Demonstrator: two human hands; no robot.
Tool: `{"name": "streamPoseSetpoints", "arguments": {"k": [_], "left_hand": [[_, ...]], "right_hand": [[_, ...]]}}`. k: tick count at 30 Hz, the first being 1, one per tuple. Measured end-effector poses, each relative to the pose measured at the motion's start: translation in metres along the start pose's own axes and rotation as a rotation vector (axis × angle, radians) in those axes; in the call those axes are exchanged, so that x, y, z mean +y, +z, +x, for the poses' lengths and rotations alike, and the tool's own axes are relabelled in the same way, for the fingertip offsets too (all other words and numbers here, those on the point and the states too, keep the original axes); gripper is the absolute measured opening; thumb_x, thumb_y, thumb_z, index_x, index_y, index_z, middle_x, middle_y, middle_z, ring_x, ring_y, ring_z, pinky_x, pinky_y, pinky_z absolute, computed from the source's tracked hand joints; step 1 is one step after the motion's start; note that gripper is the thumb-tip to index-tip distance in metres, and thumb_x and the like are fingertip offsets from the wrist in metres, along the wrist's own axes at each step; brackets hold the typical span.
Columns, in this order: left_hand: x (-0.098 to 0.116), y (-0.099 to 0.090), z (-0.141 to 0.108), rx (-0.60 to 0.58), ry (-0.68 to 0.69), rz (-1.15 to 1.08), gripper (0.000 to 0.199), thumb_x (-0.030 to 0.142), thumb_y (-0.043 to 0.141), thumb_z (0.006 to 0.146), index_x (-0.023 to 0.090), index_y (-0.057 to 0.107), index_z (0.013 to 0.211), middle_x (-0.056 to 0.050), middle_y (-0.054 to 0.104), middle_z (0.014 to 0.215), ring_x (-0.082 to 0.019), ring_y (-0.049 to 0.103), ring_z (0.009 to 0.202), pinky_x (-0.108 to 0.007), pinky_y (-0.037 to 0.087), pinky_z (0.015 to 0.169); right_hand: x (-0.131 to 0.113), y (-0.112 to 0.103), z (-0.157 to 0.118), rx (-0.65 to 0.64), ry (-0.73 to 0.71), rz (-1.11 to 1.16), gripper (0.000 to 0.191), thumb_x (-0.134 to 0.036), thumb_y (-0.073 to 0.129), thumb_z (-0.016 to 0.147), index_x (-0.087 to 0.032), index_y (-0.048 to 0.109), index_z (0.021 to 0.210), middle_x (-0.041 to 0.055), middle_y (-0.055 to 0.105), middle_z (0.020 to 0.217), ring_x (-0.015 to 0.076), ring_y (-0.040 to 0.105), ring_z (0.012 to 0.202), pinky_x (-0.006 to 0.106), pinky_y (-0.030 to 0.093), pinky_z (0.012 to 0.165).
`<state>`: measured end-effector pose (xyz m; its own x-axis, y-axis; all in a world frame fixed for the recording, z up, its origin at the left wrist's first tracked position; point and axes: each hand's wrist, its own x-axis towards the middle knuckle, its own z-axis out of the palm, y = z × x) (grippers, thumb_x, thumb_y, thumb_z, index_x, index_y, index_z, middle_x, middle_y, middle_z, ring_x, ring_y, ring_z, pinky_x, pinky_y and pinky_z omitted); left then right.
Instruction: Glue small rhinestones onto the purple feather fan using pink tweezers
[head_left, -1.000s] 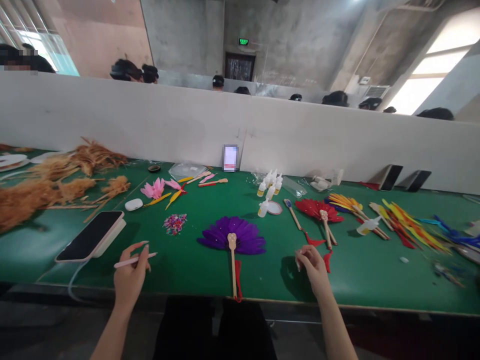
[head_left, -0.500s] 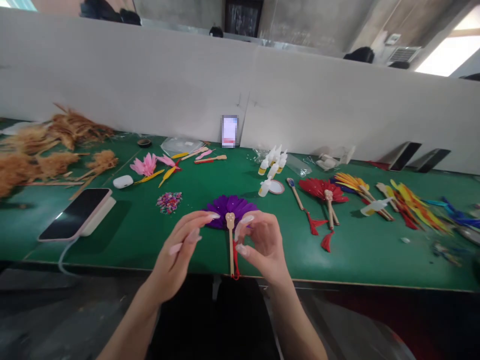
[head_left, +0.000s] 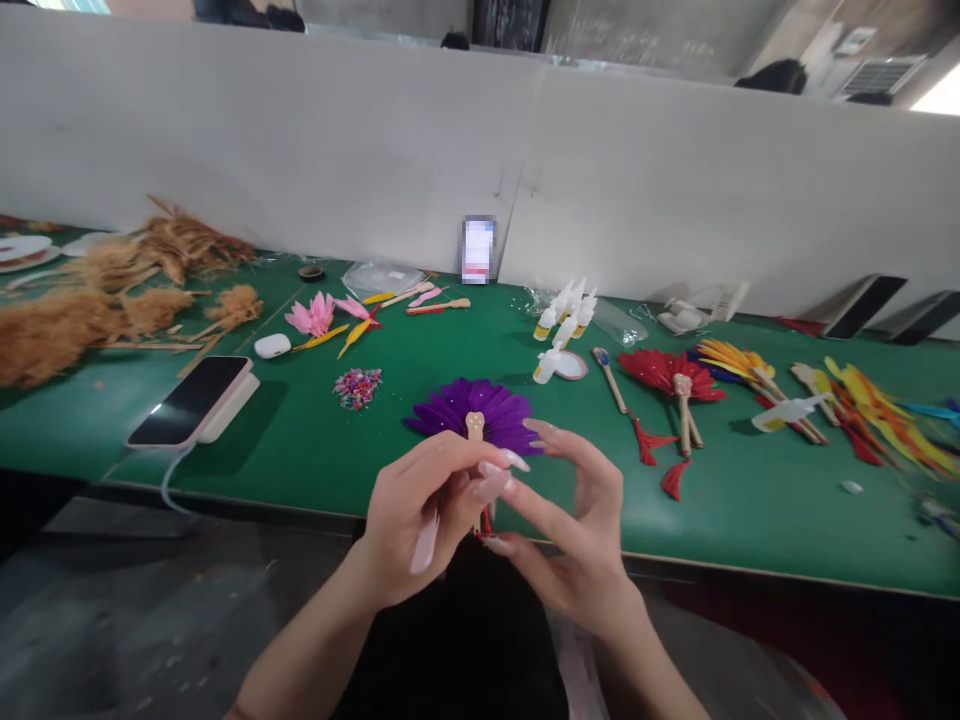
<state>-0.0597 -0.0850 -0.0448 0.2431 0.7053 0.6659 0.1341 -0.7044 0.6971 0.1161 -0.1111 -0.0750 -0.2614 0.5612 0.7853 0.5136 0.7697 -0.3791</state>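
Observation:
A purple feather fan (head_left: 442,408) lies on the green table, its feathers spread away from me. Small pale dots show on the feathers and on the wooden head of its handle (head_left: 475,424). Over that handle, my left hand (head_left: 416,500) is closed, thumb and index finger pinched together; anything between them is too small to make out. My right hand (head_left: 581,515) has its fingers apart, one fingertip touching the left hand's pinch. Its thumb is beside the red tassel (head_left: 487,522) at the handle's lower end. Both hands cover most of the handle.
Colourful beads (head_left: 358,388) lie in a pile left of the fan. White glue bottles (head_left: 568,303) stand behind it. To the right are a red feather fan (head_left: 667,378) and loose yellow feathers (head_left: 877,405). Left are a phone (head_left: 191,402) with a cable and brown dried grass (head_left: 60,325).
My hands have come together over the fan's handle, and the left fingertips now meet a right fingertip. The right fingers have spread. The view has shifted slightly left.

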Motion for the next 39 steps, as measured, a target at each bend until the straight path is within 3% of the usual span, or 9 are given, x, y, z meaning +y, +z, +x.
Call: {"name": "streamPoseSetpoints", "arguments": {"k": [5, 10, 17, 24, 28, 34, 37, 39], "left_hand": [[0.015, -0.018, 0.009, -0.079, 0.064, 0.105, 0.011, 0.015, 0.06, 0.098, 0.018, 0.069, 0.095, -0.004, 0.076, 0.083, -0.011, 0.067, 0.065, -0.019, 0.055, 0.06], [0.023, -0.025, 0.004, -0.1, 0.019, 0.137, 0.015, 0.007, 0.059, 0.096, 0.019, 0.068, 0.099, -0.003, 0.076, 0.087, -0.01, 0.066, 0.067, -0.018, 0.054, 0.064], [0.026, -0.027, -0.004, -0.082, -0.031, 0.169, 0.018, 0.008, 0.05, 0.1, 0.018, 0.064, 0.096, 0.003, 0.058, 0.072, -0.007, 0.056, 0.062, -0.016, 0.047, 0.061], [0.028, -0.032, -0.005, -0.086, -0.062, 0.09, 0.007, 0.016, 0.059, 0.1, 0.02, 0.065, 0.101, 0.004, 0.069, 0.083, -0.004, 0.059, 0.063, -0.013, 0.047, 0.061], [0.026, -0.035, -0.007, -0.094, -0.106, 0.112, 0.018, 0.01, 0.051, 0.101, 0.019, 0.064, 0.093, 0.005, 0.063, 0.072, -0.005, 0.057, 0.063, -0.014, 0.046, 0.063], [0.027, -0.03, -0.003, -0.045, -0.176, 0.073, 0.027, 0.014, 0.046, 0.103, 0.02, 0.056, 0.079, 0.005, 0.053, 0.063, -0.006, 0.051, 0.054, -0.019, 0.04, 0.051], [0.026, -0.028, -0.002, -0.045, -0.205, 0.01, 0.033, 0.016, 0.044, 0.104, 0.02, 0.052, 0.073, 0.006, 0.051, 0.059, -0.005, 0.044, 0.047, -0.019, 0.037, 0.046], [0.025, -0.028, -0.002, -0.053, -0.228, -0.03, 0.027, 0.018, 0.049, 0.104, 0.021, 0.058, 0.078, 0.007, 0.054, 0.059, -0.005, 0.045, 0.046, -0.019, 0.037, 0.046]], "right_hand": [[-0.001, -0.019, 0.014, -0.053, -0.151, -0.219, 0.03, -0.018, 0.062, 0.096, -0.026, 0.068, 0.124, 0.0109, 0.044, 0.138, 0.0318, 0.048, 0.137, 0.05, 0.051, 0.108], [-0.004, -0.031, 0.023, -0.104, -0.214, -0.345, 0.035, -0.014, 0.067, 0.094, -0.031, 0.069, 0.124, 0.0059, 0.045, 0.139, 0.0268, 0.048, 0.135, 0.043, 0.045, 0.114], [-0.014, -0.032, 0.029, -0.127, -0.259, -0.415, 0.028, -0.015, 0.067, 0.093, -0.03, 0.072, 0.117, 0.0061, 0.045, 0.139, 0.0257, 0.049, 0.133, 0.043, 0.042, 0.116], [-0.017, -0.03, 0.032, -0.121, -0.246, -0.41, 0.032, -0.013, 0.067, 0.094, -0.031, 0.07, 0.121, 0.005, 0.047, 0.139, 0.0255, 0.046, 0.138, 0.044, 0.04, 0.119], [-0.015, -0.03, 0.034, -0.139, -0.291, -0.445, 0.028, -0.012, 0.068, 0.093, -0.031, 0.072, 0.113, 0.0026, 0.047, 0.145, 0.025, 0.049, 0.136, 0.044, 0.038, 0.121], [-0.015, -0.033, 0.037, -0.193, -0.305, -0.506, 0.032, -0.013, 0.071, 0.091, -0.035, 0.073, 0.114, 0.0002, 0.056, 0.141, 0.0262, 0.053, 0.132, 0.048, 0.037, 0.122], [-0.014, -0.035, 0.037, -0.2, -0.317, -0.514, 0.032, -0.013, 0.069, 0.093, -0.035, 0.072, 0.115, 0.0002, 0.052, 0.144, 0.025, 0.052, 0.133, 0.047, 0.033, 0.125], [-0.013, -0.035, 0.038, -0.204, -0.316, -0.502, 0.032, -0.012, 0.069, 0.093, -0.033, 0.072, 0.116, 0.0006, 0.048, 0.146, 0.0246, 0.049, 0.135, 0.045, 0.031, 0.126]]}}
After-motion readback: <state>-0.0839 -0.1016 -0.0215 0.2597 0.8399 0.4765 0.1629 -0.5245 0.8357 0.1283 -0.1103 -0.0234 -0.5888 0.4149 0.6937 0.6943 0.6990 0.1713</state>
